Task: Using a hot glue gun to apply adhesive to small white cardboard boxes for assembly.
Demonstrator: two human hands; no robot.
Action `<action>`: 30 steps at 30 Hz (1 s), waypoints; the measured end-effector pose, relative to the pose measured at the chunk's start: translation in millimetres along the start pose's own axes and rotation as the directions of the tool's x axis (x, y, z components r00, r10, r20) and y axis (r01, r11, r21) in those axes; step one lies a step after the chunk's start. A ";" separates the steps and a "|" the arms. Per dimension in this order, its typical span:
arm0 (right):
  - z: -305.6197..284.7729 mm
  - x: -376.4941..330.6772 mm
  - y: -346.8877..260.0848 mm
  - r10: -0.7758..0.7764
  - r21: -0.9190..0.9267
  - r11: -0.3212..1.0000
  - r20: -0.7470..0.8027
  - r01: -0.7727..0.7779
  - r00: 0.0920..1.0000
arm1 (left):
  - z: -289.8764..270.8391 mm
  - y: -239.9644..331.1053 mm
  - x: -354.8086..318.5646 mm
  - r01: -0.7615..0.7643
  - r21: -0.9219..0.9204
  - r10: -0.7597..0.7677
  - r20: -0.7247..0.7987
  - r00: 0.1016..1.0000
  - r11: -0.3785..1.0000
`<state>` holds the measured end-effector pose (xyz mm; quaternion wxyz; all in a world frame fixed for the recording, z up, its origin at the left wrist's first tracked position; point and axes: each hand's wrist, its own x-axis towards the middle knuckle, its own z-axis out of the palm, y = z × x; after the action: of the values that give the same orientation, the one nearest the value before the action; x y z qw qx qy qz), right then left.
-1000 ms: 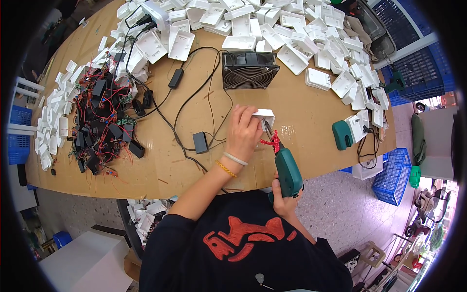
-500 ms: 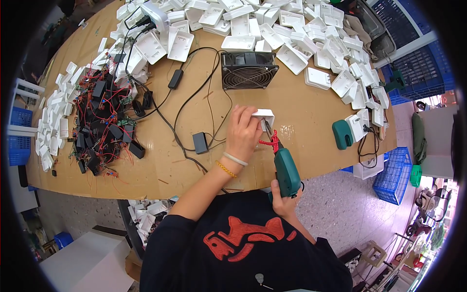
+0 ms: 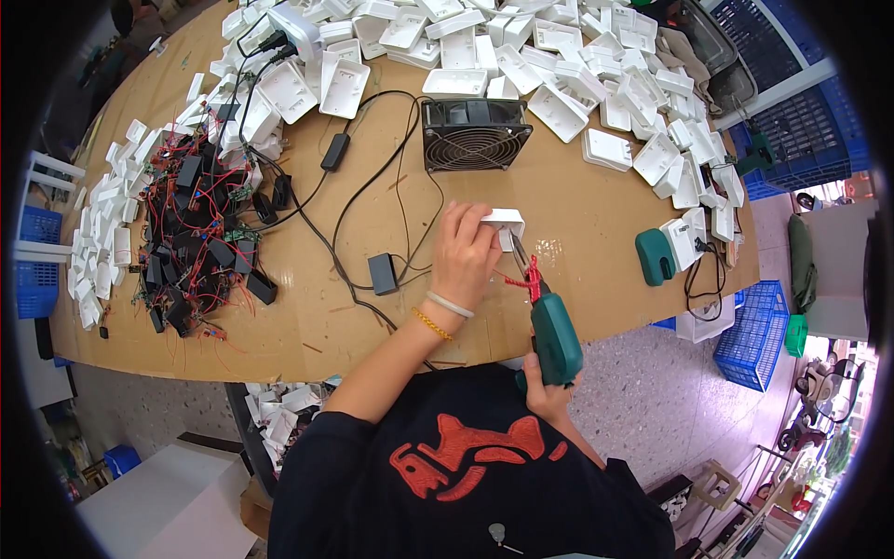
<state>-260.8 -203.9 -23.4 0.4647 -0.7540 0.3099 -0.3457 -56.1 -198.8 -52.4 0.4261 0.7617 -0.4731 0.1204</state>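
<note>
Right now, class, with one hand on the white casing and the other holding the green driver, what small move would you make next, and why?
Probably press the green electric screwdriver straight down into the white plastic casing. The right hand grips its handle with the bit tilted toward the casing, and the left hand pins that casing to the brown table. Whether the bit sits in a screw cannot be seen.

- White casing [image 3: 504, 224], near the counter's [image 3: 577, 224] front edge: largely covered by the left hand [image 3: 463, 263]; its underside unseen.
- Green electric screwdriver [image 3: 555, 335]: bit tip too small to tell whether it touches the casing; handle base hidden in the right hand [image 3: 545, 396].
- Right hand: fingers behind the tool, grip unreadable.
- Tangle of black parts and red wires [image 3: 191, 242], left end: single pieces indistinguishable.
- White casings pile [image 3: 577, 56], far edge: cut off by the frame top.
</note>
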 end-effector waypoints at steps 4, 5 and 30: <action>-20.2 -30.9 22.6 0.125 0.105 0.985 0.103 -0.136 0.987 | 0.2 -0.2 0.9 -0.002 -0.012 0.002 -0.003 1.000 1.000; -20.3 -32.7 27.9 0.125 0.105 0.985 0.100 -0.136 0.987 | 0.5 -0.6 0.4 -0.004 -0.014 0.004 -0.002 1.000 1.000; -21.1 -32.0 34.5 0.044 0.160 0.986 0.032 -0.049 0.998 | -44.0 -11.3 16.9 -0.385 -0.021 0.369 0.334 0.867 0.923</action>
<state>-301.1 -201.9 -55.5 0.5362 -0.7116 0.2919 -0.3477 -28.3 -173.5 -21.9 0.2910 0.6736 -0.6744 0.0823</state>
